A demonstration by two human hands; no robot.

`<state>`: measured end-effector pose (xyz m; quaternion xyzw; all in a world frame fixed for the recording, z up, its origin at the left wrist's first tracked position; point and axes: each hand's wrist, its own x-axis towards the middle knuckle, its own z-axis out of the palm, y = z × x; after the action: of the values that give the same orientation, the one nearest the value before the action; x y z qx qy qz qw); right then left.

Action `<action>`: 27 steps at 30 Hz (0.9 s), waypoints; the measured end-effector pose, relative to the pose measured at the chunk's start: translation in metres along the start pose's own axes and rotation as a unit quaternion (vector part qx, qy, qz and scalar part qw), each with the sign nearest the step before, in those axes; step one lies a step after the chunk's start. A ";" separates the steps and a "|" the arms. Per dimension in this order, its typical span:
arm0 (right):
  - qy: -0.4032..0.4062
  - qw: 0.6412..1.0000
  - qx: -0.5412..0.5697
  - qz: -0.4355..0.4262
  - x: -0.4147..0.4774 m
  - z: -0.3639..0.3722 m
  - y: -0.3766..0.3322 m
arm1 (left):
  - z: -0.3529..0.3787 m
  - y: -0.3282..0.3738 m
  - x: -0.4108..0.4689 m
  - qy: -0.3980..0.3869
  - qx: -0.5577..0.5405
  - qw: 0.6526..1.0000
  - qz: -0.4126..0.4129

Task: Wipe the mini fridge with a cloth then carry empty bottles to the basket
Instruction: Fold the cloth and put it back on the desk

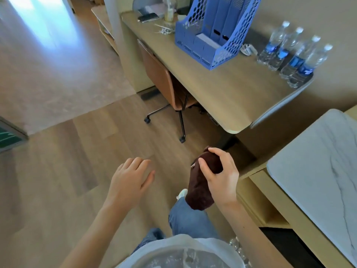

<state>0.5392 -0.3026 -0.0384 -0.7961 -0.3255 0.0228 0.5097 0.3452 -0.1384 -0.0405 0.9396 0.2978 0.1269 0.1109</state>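
Scene: a head-worn view looking down at a person standing on a pale wood-plank floor (77, 151), beside a long beige wooden worktop (222, 89).
Cloth: a dark brown, fuzzy cloth (199, 192), bunched into a thick roll, is in the air in front of the person's jeans leg and touches no surface.
Cloth direction: its long axis runs up and down. The top end is in the hand and the free end hangs toward the floor.
Right hand: the right hand (220, 176) has its grip clamped on the cloth's upper end, fingers and thumb curled round it.
Left hand: the left hand (131, 180) is spread, palm down, over the floor. Its grip is apart and holds nothing.
Bottles: four clear plastic bottles with blue labels and white caps (293, 55) stand upright in a tight row at the worktop's far right corner. Whether they are empty cannot be told.
Other things: a blue perforated plastic file rack (210, 31) stands mid-worktop. A white marble-topped cabinet (316, 161) is on the right.
Fridge: not clearly seen. A dark opening under the cabinet may be it.
Risk: the cloth is held by one end only, so it could slip out or drag. The bottles stand close to the worktop's edge, so a careless reach could knock them off.
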 end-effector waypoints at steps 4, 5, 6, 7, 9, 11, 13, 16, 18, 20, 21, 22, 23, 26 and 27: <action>-0.006 1.000 0.010 0.001 0.069 0.028 0.027 | 0.020 -0.010 0.063 -0.018 0.010 1.000 -0.021; -0.006 1.000 0.015 0.001 0.089 0.035 0.033 | 0.023 -0.012 0.083 -0.021 0.014 0.999 -0.025; -0.006 1.000 0.018 0.001 0.111 0.040 0.040 | 0.025 -0.012 0.105 -0.023 0.018 0.999 -0.029; -0.005 1.000 0.020 0.002 0.134 0.045 0.046 | 0.026 -0.013 0.129 -0.025 0.024 0.999 -0.033; -0.004 1.000 0.028 0.005 0.180 0.050 0.055 | 0.023 -0.012 0.180 -0.027 0.032 0.998 -0.040; -0.002 0.999 0.040 0.009 0.224 0.051 0.061 | 0.017 -0.010 0.232 -0.019 0.040 0.998 -0.037; 0.007 0.999 0.046 0.007 0.266 0.049 0.065 | 0.011 -0.006 0.280 -0.009 0.042 0.999 -0.029; 0.027 0.999 0.038 -0.011 0.322 0.047 0.072 | 0.008 0.002 0.344 0.000 0.040 0.999 -0.012; 0.043 0.998 0.031 -0.020 0.349 0.046 0.077 | 0.012 0.008 0.375 0.007 0.033 0.999 0.000; 0.057 0.998 0.026 -0.022 0.368 0.046 0.085 | 0.020 0.012 0.400 0.002 0.024 1.000 0.005; 0.060 0.998 0.018 -0.019 0.375 0.047 0.089 | 0.025 0.013 0.410 -0.008 0.019 1.000 0.008; 0.062 0.998 0.009 -0.014 0.381 0.046 0.093 | 0.031 0.013 0.419 -0.019 0.016 1.000 0.013; 0.065 0.998 -0.001 -0.005 0.385 0.046 0.097 | 0.037 0.013 0.428 -0.029 0.012 0.999 0.021; 0.084 0.996 -0.024 0.031 0.396 0.045 0.108 | 0.053 0.013 0.456 -0.055 0.006 0.997 0.060; 0.094 0.994 -0.032 0.040 0.399 0.045 0.112 | 0.058 0.013 0.467 -0.067 0.005 0.995 0.073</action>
<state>0.8919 -0.0806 -0.0349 -0.8229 -0.2449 -0.0417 0.5110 0.7389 0.1183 -0.0116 0.9657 0.2214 0.0697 0.1162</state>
